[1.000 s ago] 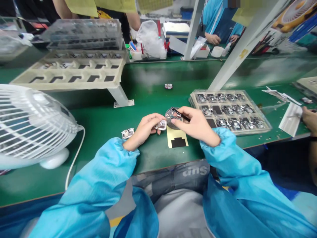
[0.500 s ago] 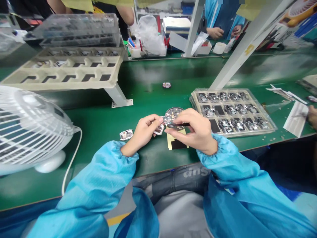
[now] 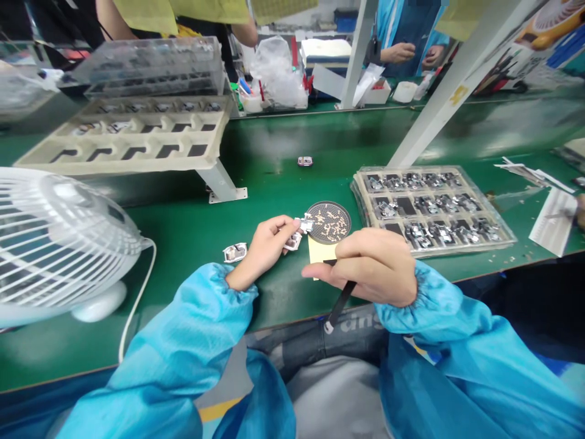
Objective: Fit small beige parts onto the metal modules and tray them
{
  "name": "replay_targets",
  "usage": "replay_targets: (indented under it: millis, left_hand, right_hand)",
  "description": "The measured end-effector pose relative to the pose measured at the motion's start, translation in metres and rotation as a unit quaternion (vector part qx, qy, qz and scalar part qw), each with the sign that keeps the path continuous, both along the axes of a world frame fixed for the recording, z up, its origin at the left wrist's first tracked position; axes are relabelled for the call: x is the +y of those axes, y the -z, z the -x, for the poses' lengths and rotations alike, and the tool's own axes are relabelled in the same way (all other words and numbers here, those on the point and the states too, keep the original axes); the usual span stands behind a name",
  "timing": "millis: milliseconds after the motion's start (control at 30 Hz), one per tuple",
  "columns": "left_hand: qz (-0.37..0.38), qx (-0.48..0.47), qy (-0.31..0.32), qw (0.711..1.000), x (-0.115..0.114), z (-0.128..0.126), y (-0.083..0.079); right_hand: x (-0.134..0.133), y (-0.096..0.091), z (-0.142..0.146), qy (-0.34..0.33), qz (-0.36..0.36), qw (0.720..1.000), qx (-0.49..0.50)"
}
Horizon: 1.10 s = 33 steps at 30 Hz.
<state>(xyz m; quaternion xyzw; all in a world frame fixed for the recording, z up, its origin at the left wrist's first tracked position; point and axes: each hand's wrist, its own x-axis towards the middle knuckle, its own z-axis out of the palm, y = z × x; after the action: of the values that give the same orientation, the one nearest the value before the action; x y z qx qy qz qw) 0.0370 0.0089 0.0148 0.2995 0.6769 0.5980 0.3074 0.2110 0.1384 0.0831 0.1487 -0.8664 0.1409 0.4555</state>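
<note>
- Head view: centre-right tray [image 3: 457, 249] holds rows of metal pieces [image 3: 425, 204]; central round dish [image 3: 343, 211] holds loose bits [image 3: 329, 223].
- Left hand [image 3: 265, 250] pinches a metal part [image 3: 305, 225] beside the dish.
- Right hand [image 3: 375, 265], closed, grips tweezers [image 3: 340, 302] below.

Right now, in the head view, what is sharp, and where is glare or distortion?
Head view: left hand with its small metal part and right hand with the black tool are sharp; pale glare lies on the green table behind; the white fan bulges near the left edge.
</note>
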Motion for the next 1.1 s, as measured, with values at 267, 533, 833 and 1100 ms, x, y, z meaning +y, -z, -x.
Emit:
replay_targets:
  millis: [267,533,833,1100]
  left_hand:
    - [0.007,-0.004,0.005,1.0,-0.001,0.001,0.002]
    - [0.003,-0.013,0.002,1.0,-0.001,0.0,0.003]
    - [-0.053,-0.018,-0.032,0.998,-0.001,0.001,-0.003]
    - [-0.068,-0.008,-0.052,0.996,-0.003,0.0,0.001]
  right_hand:
    - [-0.002,-0.002,-0.004,-0.027,-0.006,1.0,-0.007]
    - [-0.003,-0.011,-0.006,-0.044,-0.023,0.999,-0.016]
    - [0.008,0.031,0.035,-0.007,0.347,0.938,-0.019]
    - [0.025,0.061,0.053,-0.006,0.513,0.847,-0.139]
